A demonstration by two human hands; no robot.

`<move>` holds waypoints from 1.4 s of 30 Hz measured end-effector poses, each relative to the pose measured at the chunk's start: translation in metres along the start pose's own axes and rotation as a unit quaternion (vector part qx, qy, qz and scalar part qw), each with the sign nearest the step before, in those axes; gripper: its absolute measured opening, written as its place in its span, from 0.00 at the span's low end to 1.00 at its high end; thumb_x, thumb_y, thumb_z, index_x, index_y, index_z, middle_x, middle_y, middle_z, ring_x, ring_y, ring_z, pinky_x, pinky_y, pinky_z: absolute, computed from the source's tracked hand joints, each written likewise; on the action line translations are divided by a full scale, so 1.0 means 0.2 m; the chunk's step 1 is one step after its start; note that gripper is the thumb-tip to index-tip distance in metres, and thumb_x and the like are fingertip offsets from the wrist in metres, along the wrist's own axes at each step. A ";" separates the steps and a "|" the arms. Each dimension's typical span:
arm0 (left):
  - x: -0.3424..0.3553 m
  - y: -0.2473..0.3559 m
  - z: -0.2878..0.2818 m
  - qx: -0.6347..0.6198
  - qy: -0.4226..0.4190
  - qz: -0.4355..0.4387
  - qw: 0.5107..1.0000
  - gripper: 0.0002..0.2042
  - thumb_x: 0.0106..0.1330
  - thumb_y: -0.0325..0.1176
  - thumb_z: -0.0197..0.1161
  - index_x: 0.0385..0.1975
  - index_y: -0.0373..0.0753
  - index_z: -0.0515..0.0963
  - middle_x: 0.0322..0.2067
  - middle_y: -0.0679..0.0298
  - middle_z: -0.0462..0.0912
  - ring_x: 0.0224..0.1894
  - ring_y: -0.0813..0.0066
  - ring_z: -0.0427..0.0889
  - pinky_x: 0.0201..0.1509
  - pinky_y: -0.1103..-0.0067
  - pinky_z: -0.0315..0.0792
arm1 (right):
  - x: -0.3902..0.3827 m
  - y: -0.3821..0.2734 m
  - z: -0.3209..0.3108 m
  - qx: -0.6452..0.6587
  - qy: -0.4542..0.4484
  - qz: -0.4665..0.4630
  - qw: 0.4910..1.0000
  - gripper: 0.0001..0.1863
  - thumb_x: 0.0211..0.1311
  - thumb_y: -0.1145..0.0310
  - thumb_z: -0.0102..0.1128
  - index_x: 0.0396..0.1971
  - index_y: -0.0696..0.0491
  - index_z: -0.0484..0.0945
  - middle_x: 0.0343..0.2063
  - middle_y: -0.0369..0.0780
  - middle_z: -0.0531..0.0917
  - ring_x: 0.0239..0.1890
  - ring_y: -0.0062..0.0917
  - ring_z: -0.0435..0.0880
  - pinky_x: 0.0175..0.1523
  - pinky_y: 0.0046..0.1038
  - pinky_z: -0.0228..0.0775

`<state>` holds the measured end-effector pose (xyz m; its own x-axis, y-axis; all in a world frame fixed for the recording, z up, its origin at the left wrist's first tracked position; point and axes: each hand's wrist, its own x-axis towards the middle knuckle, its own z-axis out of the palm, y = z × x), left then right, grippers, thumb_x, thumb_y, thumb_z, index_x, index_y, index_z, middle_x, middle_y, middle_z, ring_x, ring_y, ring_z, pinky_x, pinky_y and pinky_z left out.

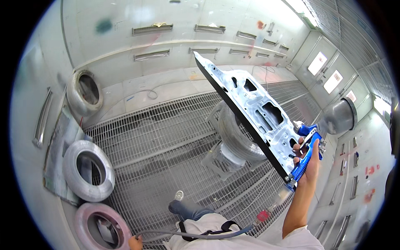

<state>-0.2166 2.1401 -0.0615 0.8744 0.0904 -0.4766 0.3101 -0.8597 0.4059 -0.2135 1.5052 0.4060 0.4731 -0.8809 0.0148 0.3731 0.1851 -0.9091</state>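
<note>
My right hand [308, 162] grips a blue spray gun [310, 148] with a grey cup [336, 116] on it and a hose running from its lower end. Just beyond the gun, a long silver-painted metal panel [246, 100] with cutouts and a dark edge slants over a coated tire [235, 141] on a stand [221, 160]. At the bottom edge, my left hand [135, 243] is closed on the grey hose [183, 233], which crosses in front of my body.
Three tires lean or lie along the left side [85, 91] [73, 166] [89, 212], near an upright board [56, 162]. The floor is metal grating [137, 137]. Booth walls [108, 50] carry metal rails [152, 29]; doors with windows [321, 71] stand at the back right.
</note>
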 end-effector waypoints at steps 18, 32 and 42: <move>1.57 0.61 -0.55 -0.063 0.176 0.195 0.963 0.24 0.68 0.47 0.54 0.32 0.24 0.80 0.29 0.37 0.81 0.36 0.39 0.80 0.42 0.56 0.70 | 1.41 0.97 1.82 -0.078 -0.078 0.100 0.989 0.20 0.69 0.54 0.54 0.45 0.57 0.75 0.35 0.41 0.82 0.32 0.26 0.83 0.28 0.26 0.81; 2.82 0.73 -1.19 0.072 -0.158 0.206 0.963 0.16 0.63 0.40 0.58 0.30 0.30 0.81 0.20 0.47 0.80 0.26 0.50 0.81 0.35 0.62 0.73 | 1.05 1.08 1.96 -0.086 0.080 0.102 0.988 0.15 0.68 0.56 0.56 0.41 0.54 0.72 0.30 0.38 0.77 0.24 0.18 0.76 0.15 0.15 0.62; 2.83 1.34 -1.21 0.153 -0.231 0.360 0.891 0.23 0.64 0.47 0.60 0.17 0.32 0.82 0.10 0.57 0.78 0.18 0.60 0.81 0.29 0.68 0.73 | 0.21 0.71 1.20 -0.057 0.251 0.053 0.965 0.15 0.68 0.56 0.56 0.42 0.52 0.73 0.31 0.39 0.79 0.25 0.20 0.77 0.14 0.14 0.62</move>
<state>0.4515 2.0827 -0.0330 0.5371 -0.6951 -0.4779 -0.4462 -0.7149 0.5383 0.0509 1.5985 0.3775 0.0478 -0.9647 -0.2588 0.2405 0.2626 -0.9345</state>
